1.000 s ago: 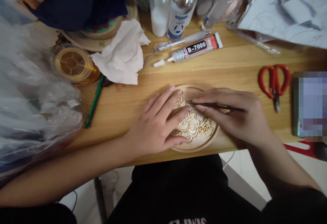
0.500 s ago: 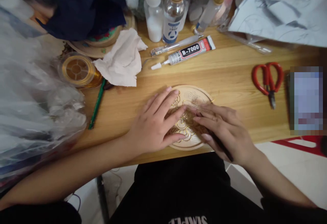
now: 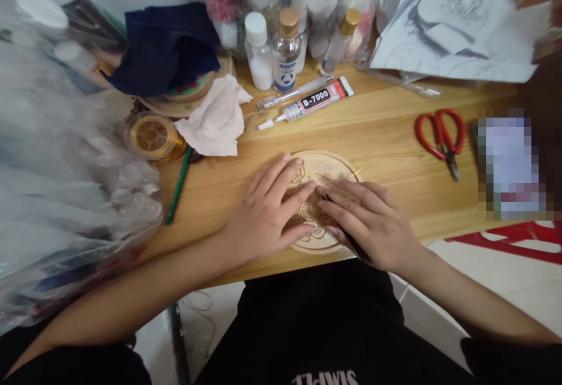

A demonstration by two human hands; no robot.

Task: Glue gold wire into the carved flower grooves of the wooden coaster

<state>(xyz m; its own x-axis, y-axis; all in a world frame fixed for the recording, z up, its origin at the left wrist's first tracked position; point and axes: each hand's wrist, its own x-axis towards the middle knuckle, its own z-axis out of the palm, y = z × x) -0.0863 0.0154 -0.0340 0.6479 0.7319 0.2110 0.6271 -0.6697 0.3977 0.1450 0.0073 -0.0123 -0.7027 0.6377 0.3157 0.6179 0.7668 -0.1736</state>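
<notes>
A round pale wooden disc point(image 3: 325, 247) lies on the table near its front edge, with curled gold wire shapes point(image 3: 308, 210) and a faint pencil drawing on its face. My left hand point(image 3: 270, 209) rests over the disc's left side, fingers stretched and apart, the index fingertip near the wire. Over the right side, my right hand point(image 3: 373, 215) is closed around dark slim tweezers point(image 3: 357, 247), whose tips point at the disc's middle and are partly hidden by fingers. A bit of gold wire point(image 3: 357, 172) sticks up past the disc's upper right rim.
Behind the disc lie a B-7000 glue tube point(image 3: 314, 103), a clear pen point(image 3: 294, 92) and small bottles point(image 3: 286, 60). Red-handled cutters point(image 3: 443, 139) and a phone point(image 3: 511, 165) are at right. A gold wire spool point(image 3: 153, 137), crumpled cloth point(image 3: 217, 119), green pencil point(image 3: 179, 186) and plastic bags point(image 3: 88, 198) are left.
The whole view has shifted slightly, showing more of the table's back. My right hand has turned a little over the disc, its fingers more together. My left hand stays in place.
</notes>
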